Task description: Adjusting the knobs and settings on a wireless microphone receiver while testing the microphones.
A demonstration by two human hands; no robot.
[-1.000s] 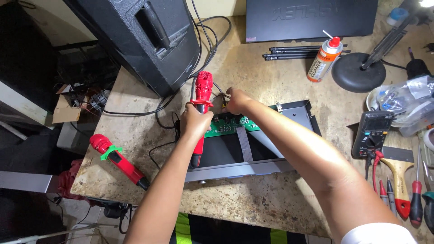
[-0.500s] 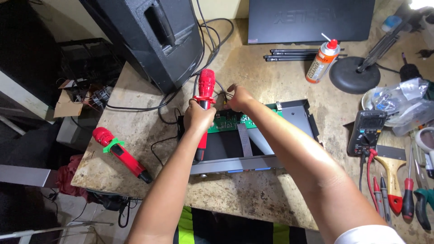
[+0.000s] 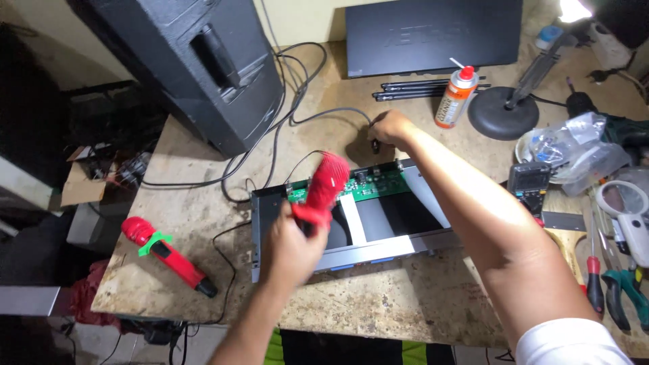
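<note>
Screwdriver (image 3: 323, 189) gripped in left hand (image 3: 292, 247); right hand (image 3: 389, 127) pinches cable (image 3: 331, 111) beyond.

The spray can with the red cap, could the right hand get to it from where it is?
Probably yes: the right hand is close to the spray can, with only bare table between.

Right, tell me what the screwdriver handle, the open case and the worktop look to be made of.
Screwdriver handle: red plastic, probably; it is blurred. Open case: grey sheet metal, matt, with thin folded walls. Worktop: mottled tan, stained and worn; stone or laminate, hard to tell.
</note>
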